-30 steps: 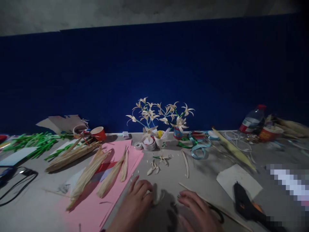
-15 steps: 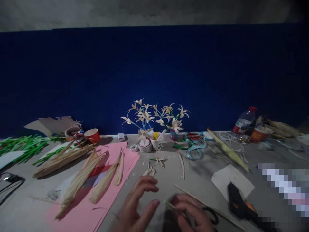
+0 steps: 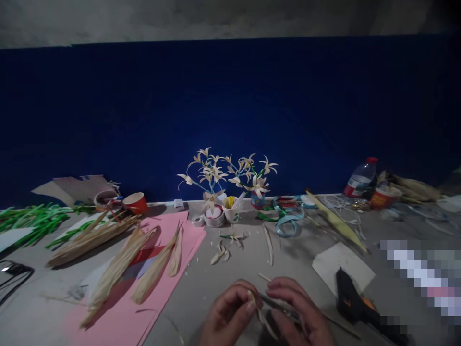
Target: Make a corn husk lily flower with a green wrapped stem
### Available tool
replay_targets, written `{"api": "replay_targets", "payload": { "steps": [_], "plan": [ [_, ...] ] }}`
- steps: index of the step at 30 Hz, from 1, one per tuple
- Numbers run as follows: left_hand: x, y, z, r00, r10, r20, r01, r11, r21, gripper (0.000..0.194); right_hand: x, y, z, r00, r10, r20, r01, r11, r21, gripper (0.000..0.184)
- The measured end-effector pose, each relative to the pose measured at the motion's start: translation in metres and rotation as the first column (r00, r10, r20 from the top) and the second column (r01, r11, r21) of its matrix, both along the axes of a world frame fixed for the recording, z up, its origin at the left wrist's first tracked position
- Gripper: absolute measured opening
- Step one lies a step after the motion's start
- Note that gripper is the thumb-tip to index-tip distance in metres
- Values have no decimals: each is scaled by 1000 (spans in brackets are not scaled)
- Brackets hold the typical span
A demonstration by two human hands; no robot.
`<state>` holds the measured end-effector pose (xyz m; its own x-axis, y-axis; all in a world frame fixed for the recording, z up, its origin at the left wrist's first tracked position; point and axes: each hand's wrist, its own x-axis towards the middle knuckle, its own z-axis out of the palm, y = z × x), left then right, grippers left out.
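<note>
My left hand (image 3: 228,315) and my right hand (image 3: 298,312) meet low in the middle of the view, just above the grey table (image 3: 43,312). Between their closed fingers is a thin pale husk strip (image 3: 260,315); the left fingertips pinch its upper end, and the right fingers close on it with a dark slim item I cannot name. A long thin wooden stick (image 3: 333,323) lies on the table under the right hand.
Dried corn husks (image 3: 118,266) lie on pink paper (image 3: 162,283) at left. Husk flowers (image 3: 226,173) stand in small cups by the blue wall. A black glue gun (image 3: 355,305) rests at right, near white paper (image 3: 342,269), ribbons (image 3: 286,218) and a water bottle (image 3: 360,180).
The left hand, open and lifted half a second ago, has closed onto the husk strip beside the right hand. Both hands have come together, off the table.
</note>
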<state>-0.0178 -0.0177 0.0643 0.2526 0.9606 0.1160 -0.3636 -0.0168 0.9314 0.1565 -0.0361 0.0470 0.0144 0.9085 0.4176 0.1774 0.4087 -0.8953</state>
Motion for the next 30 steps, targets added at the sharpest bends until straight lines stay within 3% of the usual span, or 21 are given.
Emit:
{"api": "replay_targets", "payload": {
  "steps": [4, 7, 11, 15, 18, 24, 26, 30],
  "plan": [
    [4, 0, 1, 990, -124, 63, 130, 986, -107, 25, 4, 5, 24, 994, 101, -49, -105, 990, -89, 10],
    [7, 0, -5, 978, -170, 118, 189, 965, -183, 30, -3, 9, 34, 949, 219, -225, -270, 935, -229, 19],
    [9, 2, -24, 968, -199, 153, 231, 945, -231, 34, -7, 11, 35, 893, 241, -380, -372, 871, -321, 29],
    [12, 2, -33, 964, -193, 183, 232, 946, -228, 32, -9, 9, 32, 849, 193, -492, -393, 854, -342, 28],
    [12, -1, -25, 981, -158, 114, 178, 966, -186, 28, -11, 8, 29, 846, 149, -511, -362, 866, -346, 29],
    [5, -5, -7, 986, -67, -155, 76, 996, 54, 11, -9, 9, 20, 889, 120, -443, -291, 894, -342, 30],
    [5, -5, -8, 990, -63, -127, 67, 997, 31, 12, -8, 8, 19, 875, 139, -463, -320, 885, -339, 30],
    [11, -4, -20, 991, -96, 97, 112, 976, -185, 23, -7, 8, 18, 849, 168, -502, -371, 865, -339, 26]
  ]
}}
